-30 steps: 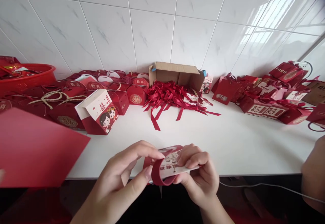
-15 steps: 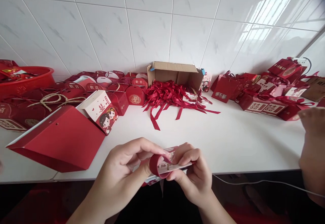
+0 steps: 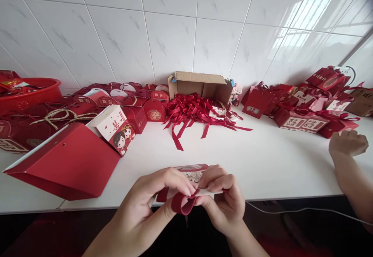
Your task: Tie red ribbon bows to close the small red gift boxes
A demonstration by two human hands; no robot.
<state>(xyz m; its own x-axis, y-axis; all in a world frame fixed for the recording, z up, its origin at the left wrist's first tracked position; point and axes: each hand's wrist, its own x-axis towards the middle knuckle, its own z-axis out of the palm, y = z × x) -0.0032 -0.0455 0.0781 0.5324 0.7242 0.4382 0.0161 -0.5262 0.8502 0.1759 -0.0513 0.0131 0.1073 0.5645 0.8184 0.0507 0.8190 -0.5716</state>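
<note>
At the table's front edge, my left hand pinches a dark red ribbon that is bent into a loop. My right hand grips the ribbon close beside it, along with a small white card that is mostly covered by its fingers. Behind both hands is a red and white printed gift box, partly hidden by my fingers. The fingertips of the two hands nearly meet over the ribbon.
A cardboard box spills red ribbons at the back. Red gift boxes crowd the left beside a red basin. Ribboned boxes stand right. A large red box lies front left. Another person's hand is at right.
The ribbon loop has been drawn lower and the card is now more covered by my fingers. More of the printed box shows behind. The other person's hand has moved left into view.
</note>
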